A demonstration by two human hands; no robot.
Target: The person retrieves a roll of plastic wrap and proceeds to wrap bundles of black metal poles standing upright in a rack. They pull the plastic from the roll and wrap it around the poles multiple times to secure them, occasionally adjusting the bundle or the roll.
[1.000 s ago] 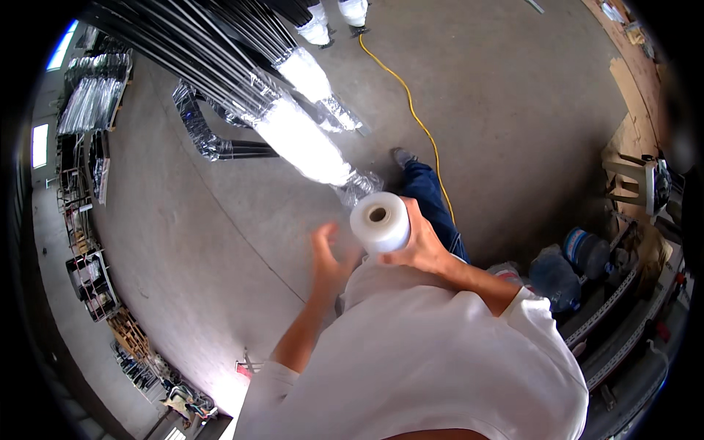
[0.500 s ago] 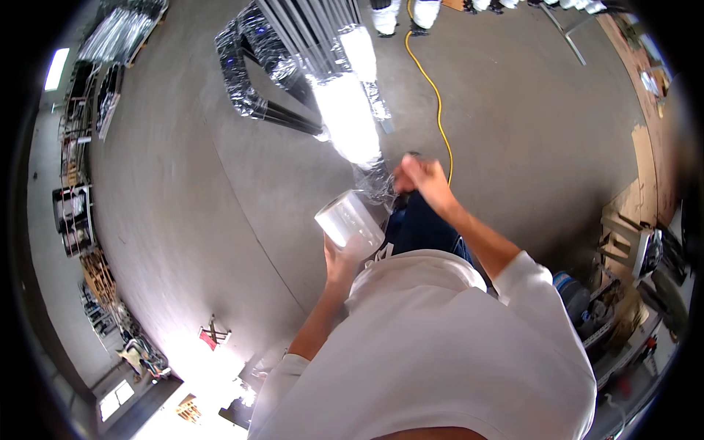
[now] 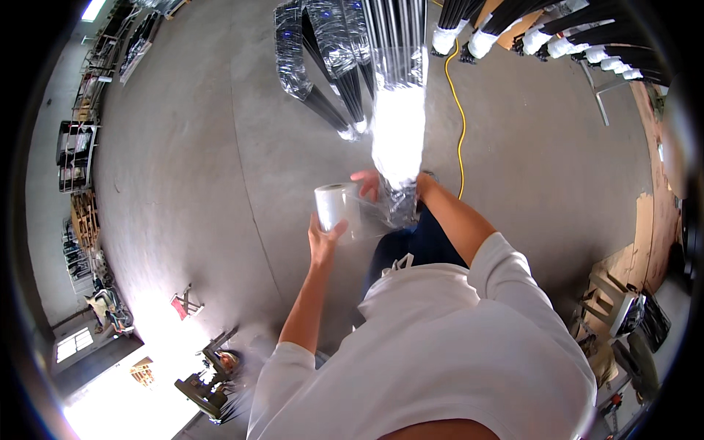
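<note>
My left hand [image 3: 323,236] is closed around a roll of clear stretch film [image 3: 331,209], held upright left of the bundle. A sheet of film runs from the roll to the near end of a bundle of long black bars [image 3: 398,29]. White wrapping [image 3: 398,128] covers the bundle's lower part, and crumpled clear film [image 3: 402,205] surrounds its tip. Reaching in from the right, my right arm passes behind this tip. The fingers of my right hand [image 3: 367,183] come out on its left, apart and close to the roll; the bundle hides the palm.
Film-wrapped black frames [image 3: 330,44] stand just left of the bundle. A yellow cable [image 3: 460,121] runs along the floor to its right. More black bundles with white-wrapped ends [image 3: 480,45] line the far right. Racks and pallets [image 3: 85,218] stand along the left wall.
My right hand has moved from the bundle's right side around behind its tip. The roll now stands more upright, with film stretched toward the bundle. My view has shifted, showing more far-right bundles.
</note>
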